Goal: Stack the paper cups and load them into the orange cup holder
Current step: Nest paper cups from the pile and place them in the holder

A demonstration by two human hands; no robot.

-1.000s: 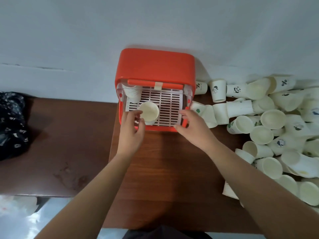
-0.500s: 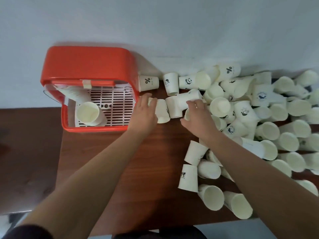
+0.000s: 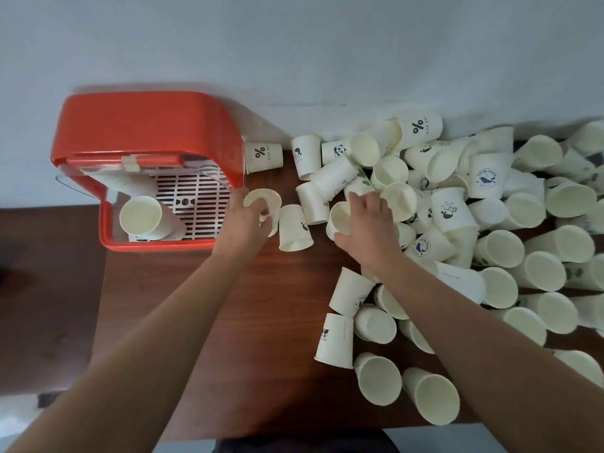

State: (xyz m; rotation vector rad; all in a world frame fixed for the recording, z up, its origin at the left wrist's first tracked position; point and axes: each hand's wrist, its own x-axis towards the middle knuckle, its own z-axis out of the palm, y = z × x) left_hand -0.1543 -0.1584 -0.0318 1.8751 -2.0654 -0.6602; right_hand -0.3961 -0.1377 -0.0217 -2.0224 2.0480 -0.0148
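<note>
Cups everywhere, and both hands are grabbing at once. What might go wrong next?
1. The right hand grips one cup amid the loose pile; pulling it may set neighbours rolling, and the edge cups near the front of the table could drop off.
2. The left hand grips another cup; a hard squeeze might crumple the paper, so it nests badly.
3. The stack in the orange cup holder lies tilted, so the next load could jam.

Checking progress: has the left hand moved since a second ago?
Yes. The left hand moved right, out of the orange holder, and now grips a cup just beside it.
</note>
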